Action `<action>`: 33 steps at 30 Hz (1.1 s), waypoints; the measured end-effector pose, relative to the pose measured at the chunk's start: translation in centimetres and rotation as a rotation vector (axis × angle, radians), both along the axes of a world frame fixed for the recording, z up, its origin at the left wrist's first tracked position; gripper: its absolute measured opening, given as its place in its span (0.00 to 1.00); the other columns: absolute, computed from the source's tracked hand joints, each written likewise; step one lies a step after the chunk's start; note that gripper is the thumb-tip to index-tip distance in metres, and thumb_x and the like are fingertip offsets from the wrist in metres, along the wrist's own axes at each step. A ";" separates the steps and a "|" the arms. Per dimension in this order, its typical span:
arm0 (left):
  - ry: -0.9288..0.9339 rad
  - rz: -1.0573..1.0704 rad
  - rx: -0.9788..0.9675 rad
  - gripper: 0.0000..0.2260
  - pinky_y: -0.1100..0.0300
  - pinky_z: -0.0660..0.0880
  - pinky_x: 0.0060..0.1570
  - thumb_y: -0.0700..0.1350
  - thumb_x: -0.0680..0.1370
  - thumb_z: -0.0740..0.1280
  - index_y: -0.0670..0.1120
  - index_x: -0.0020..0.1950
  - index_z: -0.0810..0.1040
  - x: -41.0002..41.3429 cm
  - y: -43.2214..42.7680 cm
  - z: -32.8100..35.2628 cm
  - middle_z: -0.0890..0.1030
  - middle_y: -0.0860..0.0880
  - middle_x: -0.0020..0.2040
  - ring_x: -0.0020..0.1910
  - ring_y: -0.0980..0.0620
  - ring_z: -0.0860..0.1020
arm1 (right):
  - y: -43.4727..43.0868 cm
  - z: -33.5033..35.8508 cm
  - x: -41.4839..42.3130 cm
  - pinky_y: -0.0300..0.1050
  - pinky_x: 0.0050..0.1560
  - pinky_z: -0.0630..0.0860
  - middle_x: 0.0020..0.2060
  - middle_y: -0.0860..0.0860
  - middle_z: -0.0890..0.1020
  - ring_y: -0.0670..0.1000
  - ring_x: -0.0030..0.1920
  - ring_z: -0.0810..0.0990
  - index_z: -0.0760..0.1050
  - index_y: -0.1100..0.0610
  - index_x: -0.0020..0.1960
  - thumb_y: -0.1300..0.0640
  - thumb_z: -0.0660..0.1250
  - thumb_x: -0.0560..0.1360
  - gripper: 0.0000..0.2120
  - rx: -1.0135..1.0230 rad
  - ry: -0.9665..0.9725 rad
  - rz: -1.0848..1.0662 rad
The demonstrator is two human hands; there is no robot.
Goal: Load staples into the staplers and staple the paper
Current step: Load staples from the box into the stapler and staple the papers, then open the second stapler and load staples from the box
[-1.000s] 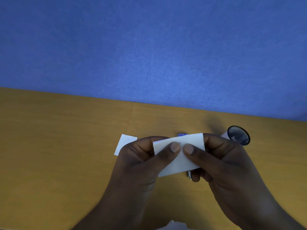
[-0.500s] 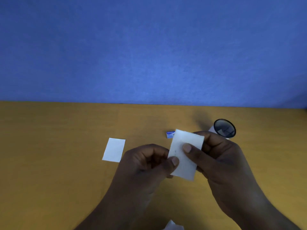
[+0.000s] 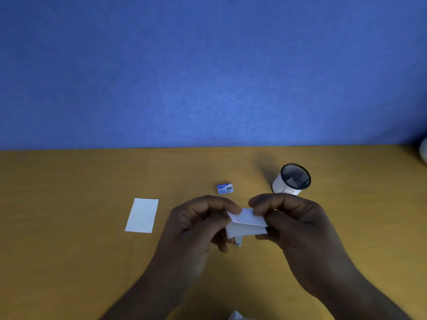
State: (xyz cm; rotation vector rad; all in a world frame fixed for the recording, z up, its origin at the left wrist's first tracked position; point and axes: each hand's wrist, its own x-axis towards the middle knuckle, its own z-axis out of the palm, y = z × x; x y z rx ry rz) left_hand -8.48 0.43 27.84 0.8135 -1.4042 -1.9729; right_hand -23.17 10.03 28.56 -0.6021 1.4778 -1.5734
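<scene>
Above yellow table [image 3: 69,262], both hands [image 3: 196,224] pinching folded paper [image 3: 247,224].

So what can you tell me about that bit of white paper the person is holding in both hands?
The white paper is small, plain and thin, folded over with a crease across its middle. It is held above the table, not lying on it. The left hand pinches its left corner and the right hand grips its right side. A small metal tip shows just below it; whether they touch is unclear.
</scene>
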 end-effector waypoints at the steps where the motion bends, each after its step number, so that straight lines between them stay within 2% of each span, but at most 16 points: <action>1: -0.001 -0.001 0.005 0.09 0.63 0.73 0.29 0.39 0.71 0.65 0.45 0.40 0.86 -0.2 0.0 0.0 0.80 0.49 0.32 0.28 0.54 0.76 | 0.0 -0.2 -0.2 0.39 0.35 0.78 0.41 0.53 0.86 0.49 0.37 0.84 0.84 0.59 0.36 0.75 0.60 0.74 0.19 0.005 -0.022 0.003; 3: -0.009 -0.001 0.018 0.10 0.63 0.75 0.30 0.40 0.71 0.64 0.45 0.39 0.86 -0.6 -0.1 -0.3 0.81 0.47 0.32 0.29 0.53 0.77 | 0.1 -0.5 -0.6 0.42 0.41 0.81 0.42 0.55 0.87 0.52 0.41 0.84 0.85 0.60 0.38 0.65 0.67 0.74 0.10 0.012 -0.045 0.019; 5: -0.036 -0.004 0.021 0.10 0.63 0.76 0.32 0.42 0.71 0.64 0.45 0.37 0.85 -0.9 -0.4 -0.7 0.81 0.46 0.32 0.30 0.52 0.79 | 0.2 -0.6 -0.9 0.45 0.44 0.80 0.43 0.56 0.87 0.54 0.42 0.84 0.83 0.60 0.36 0.55 0.74 0.66 0.07 0.038 -0.007 0.024; 7: -0.103 -0.033 -0.058 0.07 0.65 0.77 0.34 0.43 0.70 0.68 0.45 0.36 0.85 -1.1 -0.5 -1.4 0.82 0.48 0.32 0.31 0.53 0.80 | 0.3 -1.0 -1.3 0.46 0.39 0.78 0.39 0.54 0.86 0.53 0.38 0.82 0.78 0.59 0.37 0.57 0.76 0.62 0.09 0.084 0.026 -0.004; 9: -0.173 -0.085 -0.165 0.03 0.64 0.76 0.36 0.43 0.70 0.72 0.49 0.41 0.85 -1.3 -0.4 -1.9 0.83 0.50 0.35 0.33 0.55 0.81 | 0.4 -1.8 -1.9 0.40 0.34 0.77 0.31 0.50 0.83 0.48 0.32 0.80 0.77 0.61 0.45 0.63 0.76 0.66 0.11 0.114 0.014 -0.022; 11: -0.209 -0.119 -0.167 0.11 0.62 0.75 0.35 0.44 0.69 0.76 0.55 0.50 0.84 -1.5 -0.5 -2.7 0.84 0.52 0.42 0.34 0.55 0.82 | 0.3 -2.6 -2.9 0.37 0.32 0.77 0.29 0.49 0.82 0.45 0.30 0.79 0.79 0.61 0.49 0.67 0.75 0.69 0.11 0.164 0.081 -0.050; 13: -0.298 -0.132 -0.187 0.20 0.64 0.76 0.33 0.50 0.67 0.78 0.62 0.57 0.79 -1.7 -1.1 -4.0 0.84 0.58 0.48 0.34 0.57 0.84 | 0.0 -3.8 -5.1 0.37 0.31 0.75 0.30 0.50 0.83 0.44 0.30 0.78 0.81 0.58 0.46 0.67 0.76 0.69 0.08 0.212 0.226 -0.135; 15: -0.422 -0.132 -0.262 0.25 0.66 0.79 0.38 0.58 0.64 0.78 0.66 0.59 0.76 -1.7 -1.9 -6.0 0.82 0.62 0.50 0.41 0.60 0.84 | -0.4 -5.1 -8.4 0.34 0.30 0.74 0.30 0.48 0.84 0.41 0.28 0.77 0.82 0.55 0.42 0.66 0.76 0.70 0.08 0.259 0.405 -0.272; 17: -0.567 -0.108 -0.379 0.25 0.63 0.79 0.47 0.57 0.66 0.78 0.64 0.60 0.75 -1.3 -3.1 -8.9 0.82 0.62 0.51 0.49 0.63 0.82 | -1.0 -6.4 -12.2 0.32 0.29 0.72 0.30 0.45 0.84 0.39 0.28 0.78 0.82 0.52 0.41 0.63 0.76 0.70 0.07 0.329 0.571 -0.388; 18: -0.650 -0.100 -0.443 0.25 0.61 0.78 0.51 0.54 0.68 0.78 0.62 0.62 0.74 -1.0 -3.7 -10.4 0.81 0.61 0.54 0.53 0.63 0.80 | -1.4 -6.9 -14.0 0.35 0.30 0.73 0.31 0.44 0.84 0.41 0.30 0.79 0.81 0.52 0.41 0.60 0.76 0.70 0.06 0.380 0.637 -0.420; 21: -0.840 -0.111 -0.619 0.27 0.62 0.74 0.52 0.45 0.69 0.78 0.52 0.66 0.76 0.1 -5.5 -14.6 0.79 0.56 0.59 0.60 0.57 0.78 | -2.4 -8.6 -18.5 0.38 0.34 0.71 0.34 0.42 0.83 0.48 0.36 0.81 0.79 0.49 0.39 0.57 0.75 0.69 0.06 0.520 0.750 -0.446; 23: -0.923 -0.116 -0.673 0.25 0.62 0.74 0.51 0.44 0.69 0.77 0.50 0.65 0.76 1.0 -6.4 -16.4 0.79 0.54 0.60 0.60 0.56 0.77 | -3.2 -9.5 -20.0 0.39 0.34 0.73 0.34 0.42 0.82 0.48 0.37 0.81 0.77 0.48 0.38 0.56 0.74 0.69 0.07 0.592 0.786 -0.427; 26: -0.996 -0.100 -0.708 0.23 0.58 0.75 0.54 0.44 0.71 0.76 0.48 0.64 0.77 2.1 -7.2 -17.9 0.80 0.52 0.60 0.60 0.53 0.78 | -4.0 -10.8 -21.1 0.45 0.38 0.79 0.36 0.46 0.83 0.52 0.39 0.82 0.78 0.48 0.39 0.57 0.73 0.68 0.05 0.708 0.840 -0.380; 29: -1.010 -0.096 -0.703 0.21 0.56 0.76 0.56 0.44 0.71 0.76 0.47 0.64 0.78 2.9 -7.5 -18.8 0.80 0.51 0.59 0.60 0.51 0.78 | -4.4 -11.8 -21.7 0.40 0.33 0.75 0.36 0.47 0.83 0.49 0.36 0.80 0.80 0.51 0.41 0.56 0.73 0.67 0.04 0.791 0.859 -0.341; 31: -1.031 -0.096 -0.692 0.21 0.56 0.76 0.56 0.43 0.71 0.76 0.47 0.63 0.78 3.3 -7.5 -19.2 0.81 0.51 0.59 0.59 0.51 0.79 | -4.6 -12.1 -21.9 0.39 0.33 0.72 0.37 0.46 0.83 0.49 0.37 0.79 0.82 0.53 0.46 0.53 0.75 0.67 0.08 0.829 0.879 -0.322; 33: -1.040 -0.082 -0.676 0.21 0.56 0.75 0.56 0.43 0.71 0.77 0.46 0.62 0.79 3.7 -7.5 -19.5 0.81 0.50 0.58 0.59 0.50 0.79 | -4.7 -12.3 -22.1 0.41 0.39 0.73 0.43 0.49 0.84 0.53 0.43 0.81 0.82 0.54 0.51 0.48 0.75 0.68 0.15 0.831 0.879 -0.345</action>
